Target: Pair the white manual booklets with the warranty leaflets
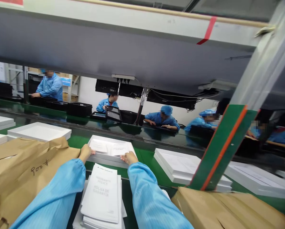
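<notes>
An open white box (106, 160) sits on the green conveyor straight ahead, with printed white leaflets (119, 149) lying inside it. My left hand (86, 153) grips the box's left front side. My right hand (130, 157) is closed at the right front corner, its fingers over the front wall near a leaflet; whether they also touch that leaflet I cannot tell. Between my blue sleeves lies a stack of warranty policy booklets (100, 194), close to me and slightly uneven.
Brown paper packages (35, 171) lie at left, and a brown carton (228, 210) at right. More white boxes (178, 163) line the green conveyor (144, 159). A slanted post (224, 146) stands at right, beneath an overhead shelf (123, 54). Co-workers in blue sit across the line.
</notes>
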Tool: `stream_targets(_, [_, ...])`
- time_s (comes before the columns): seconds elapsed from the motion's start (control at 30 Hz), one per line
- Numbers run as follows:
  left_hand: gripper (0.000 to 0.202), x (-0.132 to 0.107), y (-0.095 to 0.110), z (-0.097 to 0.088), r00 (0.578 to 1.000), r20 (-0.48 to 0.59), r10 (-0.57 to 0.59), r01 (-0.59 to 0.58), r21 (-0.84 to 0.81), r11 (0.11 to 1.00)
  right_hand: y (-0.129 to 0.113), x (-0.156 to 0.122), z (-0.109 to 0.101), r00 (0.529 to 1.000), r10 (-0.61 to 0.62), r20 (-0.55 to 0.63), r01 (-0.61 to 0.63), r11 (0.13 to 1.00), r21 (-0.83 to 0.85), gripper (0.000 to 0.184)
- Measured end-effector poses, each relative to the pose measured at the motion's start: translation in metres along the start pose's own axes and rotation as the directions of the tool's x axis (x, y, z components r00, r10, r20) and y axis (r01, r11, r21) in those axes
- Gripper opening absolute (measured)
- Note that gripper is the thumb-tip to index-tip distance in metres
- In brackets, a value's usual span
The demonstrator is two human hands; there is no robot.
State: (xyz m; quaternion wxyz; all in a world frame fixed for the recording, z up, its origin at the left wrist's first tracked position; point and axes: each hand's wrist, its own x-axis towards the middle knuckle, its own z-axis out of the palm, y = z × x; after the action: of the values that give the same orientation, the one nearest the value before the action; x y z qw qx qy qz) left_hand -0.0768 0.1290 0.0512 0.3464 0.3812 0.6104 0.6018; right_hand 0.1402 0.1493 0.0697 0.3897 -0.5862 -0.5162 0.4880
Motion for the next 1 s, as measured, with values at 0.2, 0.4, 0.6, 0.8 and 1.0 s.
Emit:
stream_targets(0.2, [0.041,-0.009,-0.008,0.006,0.998,-0.048,-0.029,0.034,0.105,0.994,0.007,0.006,-0.016,0.999,0.017,-0.029,-0.022,0.980,-0.196,0.027])
stream_targets(0.4, [0.042,-0.028,0.000,0.002,0.990,-0.062,0.130,-0.117,0.182,0.976,0.002,-0.006,-0.025,0.992,-0.122,-0.033,0.094,0.888,-0.450,0.027])
stream_targets(0.6, [0.023,-0.068,0.006,-0.025,0.965,0.169,0.203,-0.249,0.324,0.913,-0.013,-0.061,-0.034,0.948,-0.277,0.156,0.314,0.742,-0.592,0.024])
stream_targets(0.8, [0.023,-0.106,-0.003,-0.039,0.941,0.331,0.070,-0.303,0.734,0.608,0.002,-0.129,-0.055,0.868,-0.333,0.367,0.495,0.557,-0.666,0.028])
stream_targets(1.0, [0.012,-0.120,0.007,-0.036,0.958,0.269,0.098,-0.280,0.813,0.510,0.034,-0.156,-0.086,0.881,-0.417,0.225,0.453,0.599,-0.660,0.025])
